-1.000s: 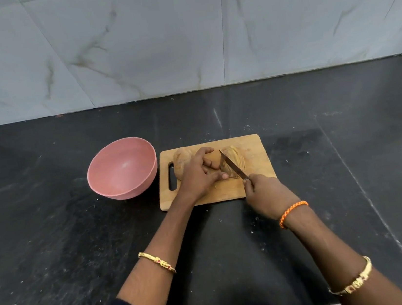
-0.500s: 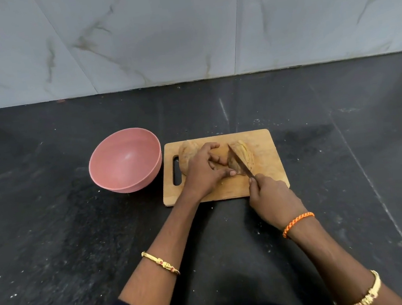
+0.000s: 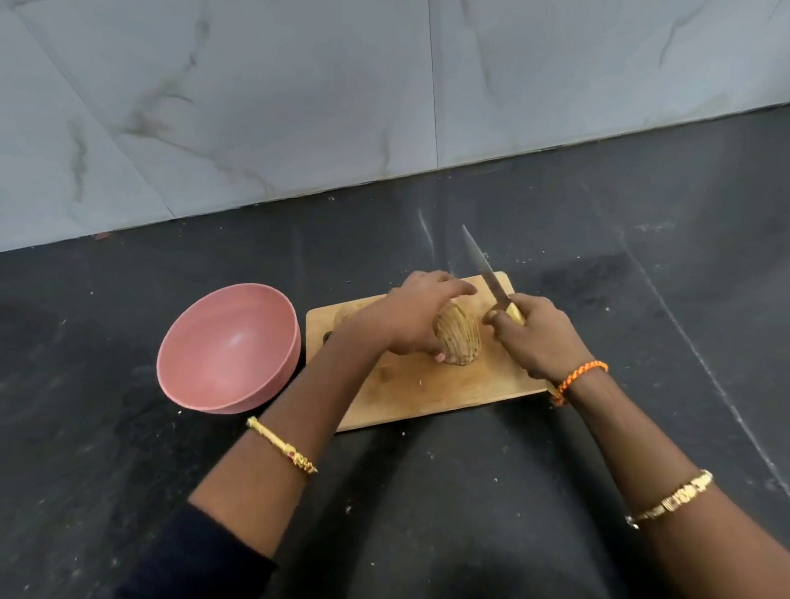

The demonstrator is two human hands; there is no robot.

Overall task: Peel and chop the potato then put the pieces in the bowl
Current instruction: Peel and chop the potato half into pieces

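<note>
- Grey marble tiles fill the top of the frame, and a dark black counter [image 3: 93, 389] fills the rest below them.
- In the middle of the frame lies a wooden chopping board [image 3: 445, 393] on the counter.
- Just left of the board sits a pink bowl [image 3: 228, 346]. It has nothing in it yet.
- On the board stands a piece of potato [image 3: 459, 341]. Lines run down it, so it looks cut into slices that stay together. Brown speckled skin shows on it.
- More potato seems to lie at the upper left of the board, mostly hidden behind the wrist.
- The left hand [image 3: 415, 316] curls over the top and left side of the potato piece and holds it steady.
- The right hand [image 3: 538, 335] is wrapped tight around the yellow handle of a knife [image 3: 484, 267].
- A moment ago the blade was down in the potato, close to the left fingers. Now the blade is lifted up and points to the upper part of the frame, away from the potato.
- The potato piece has also moved toward the lower right of the board and sits where we can see it better.
- I think one round of cuts is done and the person is turning the piece to cut it the other way.
- No pieces are in the bowl, so that part of the job is still to do.
</note>
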